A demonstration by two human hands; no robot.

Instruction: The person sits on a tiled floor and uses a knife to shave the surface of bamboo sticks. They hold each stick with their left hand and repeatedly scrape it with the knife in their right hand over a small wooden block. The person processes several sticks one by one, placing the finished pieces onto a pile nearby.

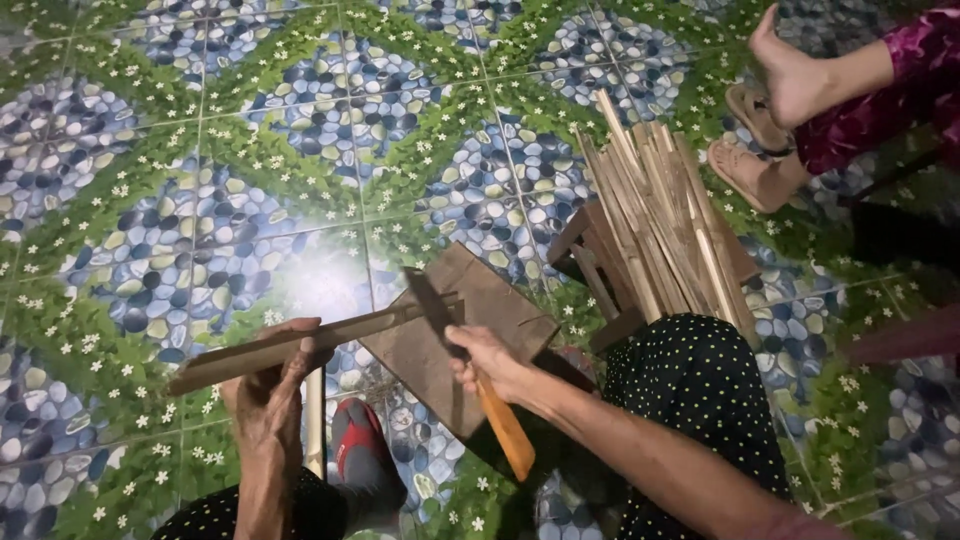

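The right hand (pixel 482 358) is closing its grip around the orange wooden handle (pixel 505 428) of a chopping knife, fingers wrapped tight just above the handle's midpoint, and the dark blade (pixel 432 300) is pointing up and away, its edge meeting the far end of a long bamboo strip (pixel 300 345). The left hand (pixel 272 385) is pinching that strip from below and behind, thumb and fingers pressed together on it near its middle, and is holding it nearly level with the far end resting on a brown wooden block (pixel 470 330) that is serving as the surface on the floor. The strip is looking light, stiff and dry, likely to split readily along its grain and to leave sharp edges, so a hold well back from the blade, where the left hand now sits, seems the safe place to take it; the knife is looking heavier toward the blade, and a firm hold on the handle suits it. Beyond the block, a bundle of split bamboo sticks (pixel 655 215) is leaning on a small wooden stool (pixel 590 260). A red sandal (pixel 355 440) is lying on the patterned tile floor (pixel 200 150), and another person's feet (pixel 775 110) are showing at the upper right.
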